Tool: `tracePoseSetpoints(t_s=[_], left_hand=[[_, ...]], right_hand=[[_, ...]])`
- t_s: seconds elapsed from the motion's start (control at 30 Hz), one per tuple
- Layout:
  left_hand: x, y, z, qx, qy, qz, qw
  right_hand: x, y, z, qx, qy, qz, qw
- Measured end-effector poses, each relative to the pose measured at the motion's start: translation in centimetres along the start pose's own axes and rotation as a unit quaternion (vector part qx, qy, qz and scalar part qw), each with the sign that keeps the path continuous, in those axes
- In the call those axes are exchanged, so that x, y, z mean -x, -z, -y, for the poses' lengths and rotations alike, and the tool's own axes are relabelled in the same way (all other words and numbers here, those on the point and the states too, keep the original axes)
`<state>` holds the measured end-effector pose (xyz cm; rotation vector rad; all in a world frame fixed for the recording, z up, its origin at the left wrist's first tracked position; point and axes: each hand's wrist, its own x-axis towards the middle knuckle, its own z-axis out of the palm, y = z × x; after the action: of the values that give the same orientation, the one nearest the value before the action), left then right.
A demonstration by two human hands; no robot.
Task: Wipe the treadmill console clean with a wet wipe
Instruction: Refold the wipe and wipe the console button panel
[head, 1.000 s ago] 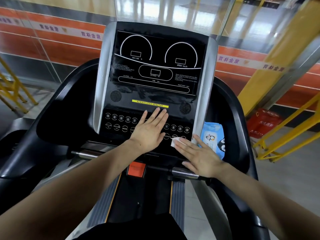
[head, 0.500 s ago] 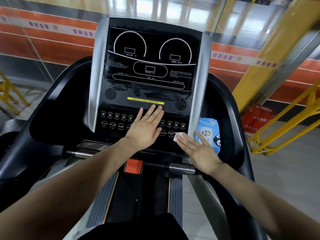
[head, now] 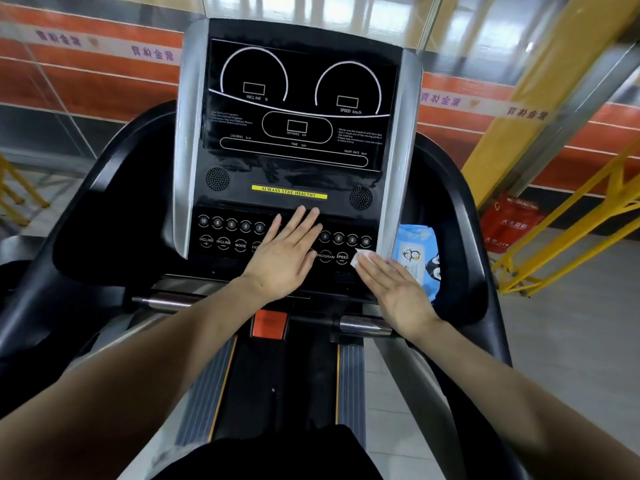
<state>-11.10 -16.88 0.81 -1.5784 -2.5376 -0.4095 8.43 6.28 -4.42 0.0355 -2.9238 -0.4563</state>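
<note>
free: console screen [head: 301,98] at 12 o'clock | blocked: silver side rail [head: 394,161] and blue wipes pack [head: 415,258] at 3 o'clock

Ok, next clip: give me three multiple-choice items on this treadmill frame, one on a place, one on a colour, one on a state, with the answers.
1. Where does the blue wipes pack lie?
A. in the side recess right of the console
B. on the belt
C. on the floor

2. What colour is the ALWAYS STAY HEALTHY strip?
A. red
B. yellow
C. white

3. How is the right hand using the wet wipe?
A. crumpling it in a fist
B. dangling it in the air
C. pressing it flat on the button panel

Answers: 1 A, the pack sits just past the console's silver right edge. 2 B, black letters on yellow. 3 C, straight fingers lie over the wipe beside the SPEED button; the left hand rests flat mid-panel.
</note>
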Motion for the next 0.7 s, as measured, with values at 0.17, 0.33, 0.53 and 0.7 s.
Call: tracePoseSetpoints(t_s=[0.17, 0.33, 0.53, 0.7], left_hand=[[1.7, -0.3, 0.4, 0.014, -0.006, 0.0, 1.0], [2.7, -0.2, 1.1, 0.037, 0.003, -0.029, 0.999], [4.4, 0.7, 2.4, 0.05, 0.055, -0.047, 0.996], [5.8, 1.1, 2.4, 0.071, 0.094, -0.054, 0.992]], right_hand=[[0.3, -0.1, 1.0, -0.026, 0.031, 0.038, 0.998], [-2.2, 1.6, 2.1, -0.074, 0.078, 0.035, 0.994], [-4.3, 1.8, 2.3, -0.153, 0.055, 0.001, 0.987], [-4.2, 3.0, 4.6, -0.238, -0.049, -0.099, 0.965]])
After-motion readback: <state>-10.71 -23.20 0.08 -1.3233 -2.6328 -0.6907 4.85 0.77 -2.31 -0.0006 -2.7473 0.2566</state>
